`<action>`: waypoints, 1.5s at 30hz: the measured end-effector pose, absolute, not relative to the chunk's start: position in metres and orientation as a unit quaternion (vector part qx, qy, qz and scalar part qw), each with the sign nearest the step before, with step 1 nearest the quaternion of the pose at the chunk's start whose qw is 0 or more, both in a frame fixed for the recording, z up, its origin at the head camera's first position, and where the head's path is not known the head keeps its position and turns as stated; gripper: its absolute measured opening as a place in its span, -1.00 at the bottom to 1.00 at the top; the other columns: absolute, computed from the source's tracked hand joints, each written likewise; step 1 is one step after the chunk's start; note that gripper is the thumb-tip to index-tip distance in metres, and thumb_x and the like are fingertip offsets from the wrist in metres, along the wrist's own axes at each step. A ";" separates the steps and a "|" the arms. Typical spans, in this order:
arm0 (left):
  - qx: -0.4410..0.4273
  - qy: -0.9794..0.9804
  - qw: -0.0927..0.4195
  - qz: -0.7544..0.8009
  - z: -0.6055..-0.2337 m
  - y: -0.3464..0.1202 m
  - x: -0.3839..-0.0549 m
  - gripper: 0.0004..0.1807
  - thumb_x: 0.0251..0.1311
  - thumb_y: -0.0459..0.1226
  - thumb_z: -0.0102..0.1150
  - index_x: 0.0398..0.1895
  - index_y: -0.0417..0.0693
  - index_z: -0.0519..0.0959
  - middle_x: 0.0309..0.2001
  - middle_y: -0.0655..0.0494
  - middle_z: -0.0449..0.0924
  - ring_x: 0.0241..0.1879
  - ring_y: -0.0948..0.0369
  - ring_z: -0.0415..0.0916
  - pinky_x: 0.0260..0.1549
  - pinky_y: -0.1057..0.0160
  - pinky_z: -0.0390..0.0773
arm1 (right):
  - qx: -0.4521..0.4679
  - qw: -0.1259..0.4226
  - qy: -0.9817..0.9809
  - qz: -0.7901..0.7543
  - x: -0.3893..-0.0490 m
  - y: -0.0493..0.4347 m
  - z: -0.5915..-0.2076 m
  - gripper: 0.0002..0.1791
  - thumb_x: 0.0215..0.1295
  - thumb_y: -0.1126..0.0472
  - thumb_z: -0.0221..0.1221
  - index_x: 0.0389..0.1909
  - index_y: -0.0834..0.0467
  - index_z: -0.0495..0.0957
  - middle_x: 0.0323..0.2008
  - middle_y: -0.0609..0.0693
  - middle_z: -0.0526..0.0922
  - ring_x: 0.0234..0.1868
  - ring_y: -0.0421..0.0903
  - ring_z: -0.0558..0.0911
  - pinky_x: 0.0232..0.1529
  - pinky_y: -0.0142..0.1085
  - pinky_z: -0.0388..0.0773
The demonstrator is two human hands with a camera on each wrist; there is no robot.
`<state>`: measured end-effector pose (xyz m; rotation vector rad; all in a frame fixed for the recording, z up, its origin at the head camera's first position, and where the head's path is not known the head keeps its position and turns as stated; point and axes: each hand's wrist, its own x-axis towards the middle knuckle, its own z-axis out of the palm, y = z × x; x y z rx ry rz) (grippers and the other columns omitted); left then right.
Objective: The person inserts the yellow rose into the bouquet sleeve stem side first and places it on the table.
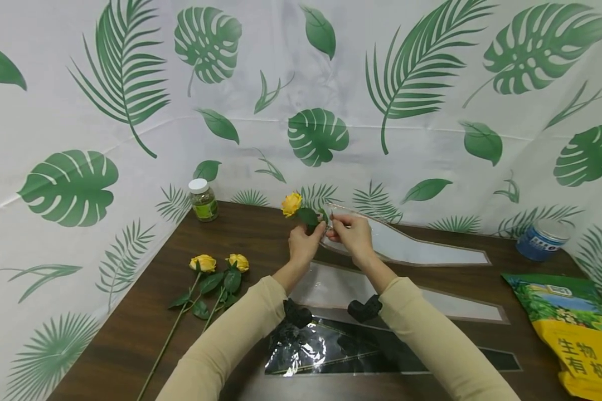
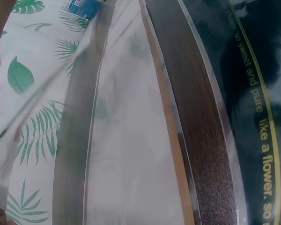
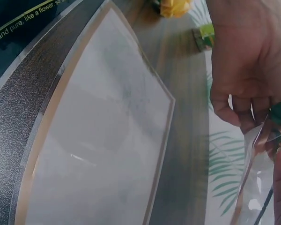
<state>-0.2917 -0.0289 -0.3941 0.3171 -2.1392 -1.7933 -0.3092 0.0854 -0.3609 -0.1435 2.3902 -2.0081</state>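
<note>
A yellow rose [image 1: 291,204] with green leaves points its bloom left, beside my left hand [image 1: 303,243], whose fingers pinch around its stem. My right hand [image 1: 353,235] pinches the wide end of a clear flower sleeve [image 1: 411,245] with a brown border. The fingertips of both hands are close together at the sleeve's mouth. Through the raised plastic [image 2: 25,105] in the left wrist view, the dark stem shows running lengthwise. The right wrist view shows a crinkled sleeve edge [image 3: 253,173] between fingers, with a bit of green leaf behind it.
Two yellow roses [image 1: 202,263] lie at the left. A second sleeve [image 1: 331,284] and black printed sleeves [image 1: 326,348] lie nearer me. A lidded jar [image 1: 204,201] stands back left; a blue can [image 1: 540,239] and a green-yellow bag [image 1: 567,323] are at the right.
</note>
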 end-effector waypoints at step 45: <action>0.100 -0.717 0.067 -0.687 -0.394 -0.027 -0.290 -0.64 0.43 -0.21 -0.23 -0.07 -0.28 0.52 -0.04 -0.14 0.53 -0.10 0.13 0.41 -0.11 0.23 0.38 | -0.027 0.018 0.739 -0.673 -0.305 0.092 -0.370 -0.68 0.35 0.39 -0.01 0.04 0.47 0.48 -0.13 0.34 0.57 -0.57 -0.31 0.63 -0.37 -0.44 0.62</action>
